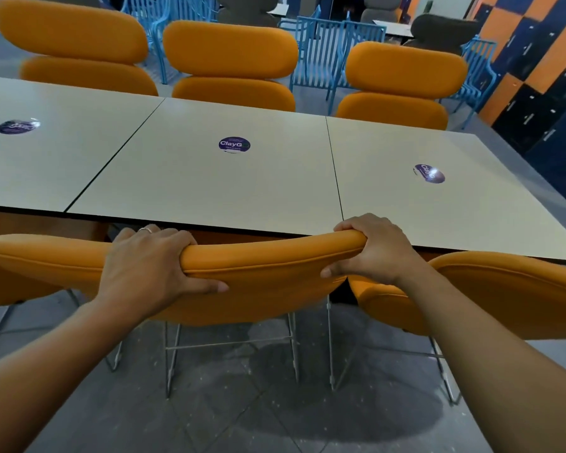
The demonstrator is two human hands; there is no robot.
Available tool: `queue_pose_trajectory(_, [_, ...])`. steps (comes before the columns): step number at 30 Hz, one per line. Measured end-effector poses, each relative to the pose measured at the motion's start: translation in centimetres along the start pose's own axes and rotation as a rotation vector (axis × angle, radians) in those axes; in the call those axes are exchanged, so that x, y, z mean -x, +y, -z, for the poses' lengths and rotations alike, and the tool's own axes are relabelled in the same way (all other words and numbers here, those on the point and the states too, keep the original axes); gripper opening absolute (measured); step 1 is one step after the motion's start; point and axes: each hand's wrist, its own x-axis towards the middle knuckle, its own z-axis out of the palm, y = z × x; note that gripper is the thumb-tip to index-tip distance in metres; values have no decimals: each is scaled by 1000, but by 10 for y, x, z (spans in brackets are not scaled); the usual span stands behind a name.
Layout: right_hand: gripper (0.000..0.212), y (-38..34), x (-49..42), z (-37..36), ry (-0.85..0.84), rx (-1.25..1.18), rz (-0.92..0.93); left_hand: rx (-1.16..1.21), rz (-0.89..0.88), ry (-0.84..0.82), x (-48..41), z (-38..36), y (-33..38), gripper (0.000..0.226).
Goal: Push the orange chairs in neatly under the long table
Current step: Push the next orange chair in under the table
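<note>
Two bare forearms reach in from the bottom corners, and both hands are on the same orange chair (268,276). The left hand (147,263) grips the top edge of the backrest, fingers curled over the far side and thumb pressed flat on the near face. It has a ring (144,229) on one finger. The right hand (370,250) is wrapped the same way round the right end of that edge.

The chair is a padded orange shell with a seam running just below the rim, on thin wire legs (232,344). Its backrest top sits right at the near edge of the long table (209,191), between the two hands, and the seat is hidden under the tabletop.

There's a left chair (30,266) and a right chair (510,289) just beside it, also up against the table. Across the cream top, which carries round purple stickers (234,144), are three far chairs (229,50) in the same orange, with double-cushion backs.
</note>
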Motion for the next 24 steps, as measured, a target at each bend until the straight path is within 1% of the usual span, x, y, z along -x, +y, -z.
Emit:
queue_pose_trajectory(4, [78,13,-5,5,-32,-78,23,23,-18,76,0,-3,-1,83])
queue_pose_trajectory(7, [72,17,-9,2,8,-100,46,19,-27,92,-3,-4,-2,83])
queue_pose_trajectory(13, [66,16,-9,-3,73,-92,42,14,-66,100,-6,-4,-6,84])
queue_pose_trajectory(17, [73,4,-6,-6,98,-108,17,7,-84,101,-6,-3,-14,82])
queue_pose_trajectory(21, [69,-9,1,-12,112,-91,-8,-2,-96,94,-4,-1,-26,80])
queue_pose_trajectory(24, [74,-26,10,-22,128,-77,-30,-11,-101,76,0,1,-45,79])
